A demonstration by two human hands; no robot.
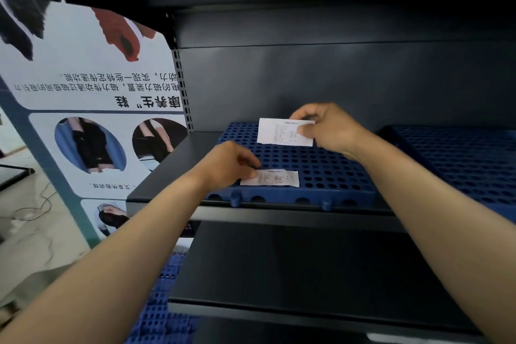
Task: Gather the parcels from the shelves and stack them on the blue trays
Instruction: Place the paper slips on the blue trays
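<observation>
A blue perforated tray (321,167) lies on the dark middle shelf (173,165). My right hand (326,128) pinches a white printed paper slip (282,132) and holds it just above the tray's far side. My left hand (231,165) has its fingers closed on the left end of a second white slip (276,178), which lies flat near the tray's front edge. No box-shaped parcel shows in view.
A second blue tray (460,159) sits on the same shelf to the right. A lower dark shelf (293,268) juts out below, with more blue tray material (164,315) underneath. A printed poster panel (92,109) stands at the left; cables (36,209) lie on the floor.
</observation>
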